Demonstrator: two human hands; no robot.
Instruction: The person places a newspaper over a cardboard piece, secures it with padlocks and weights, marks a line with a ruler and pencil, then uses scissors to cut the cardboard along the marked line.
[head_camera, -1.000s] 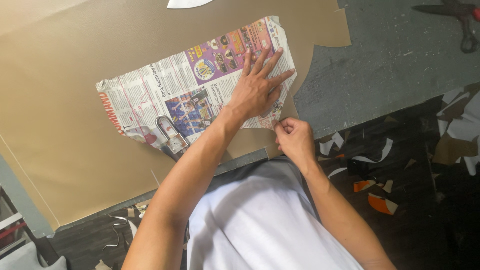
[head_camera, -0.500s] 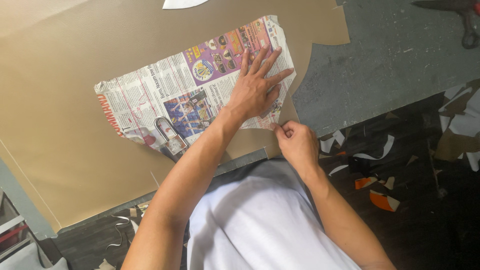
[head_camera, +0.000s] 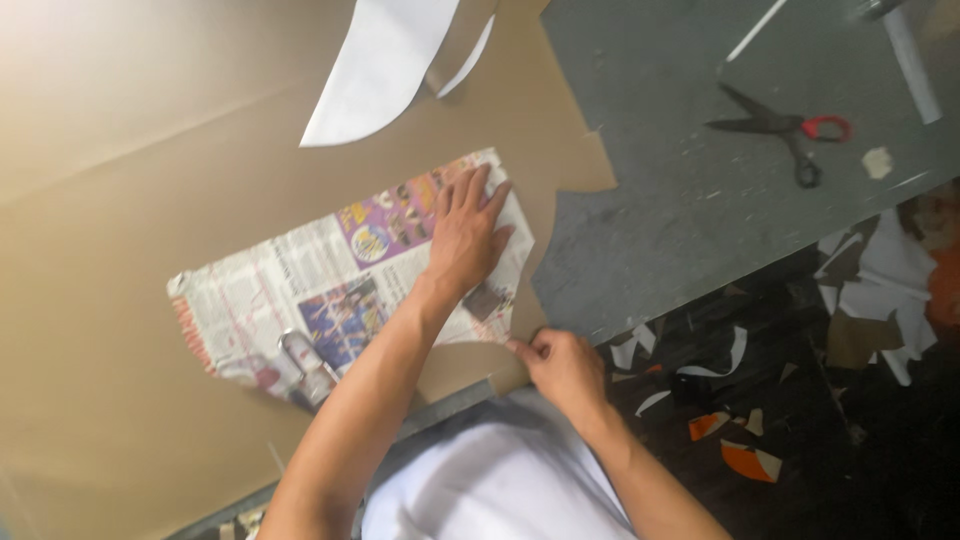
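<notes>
A cut piece of newspaper (head_camera: 300, 300) lies on a large sheet of brown paper (head_camera: 120, 200) on the worktable. My left hand (head_camera: 465, 235) lies flat on the newspaper's right end, fingers spread, pressing it down. My right hand (head_camera: 560, 365) is at the newspaper's near right corner. Its fingers are pinched together and the tips touch the paper's edge. Whether something small sits between those fingers is not visible.
A white curved paper cutout (head_camera: 385, 65) lies on the brown sheet farther away. Black scissors with a red handle (head_camera: 790, 130) rest on the grey tabletop (head_camera: 680, 220) at the right. Paper scraps (head_camera: 740, 455) litter the dark floor by the table's near edge.
My right hand has slid down the newspaper's right edge to its near corner. My left hand stays pressed on the paper. The view has shifted, and more of the scissors shows.
</notes>
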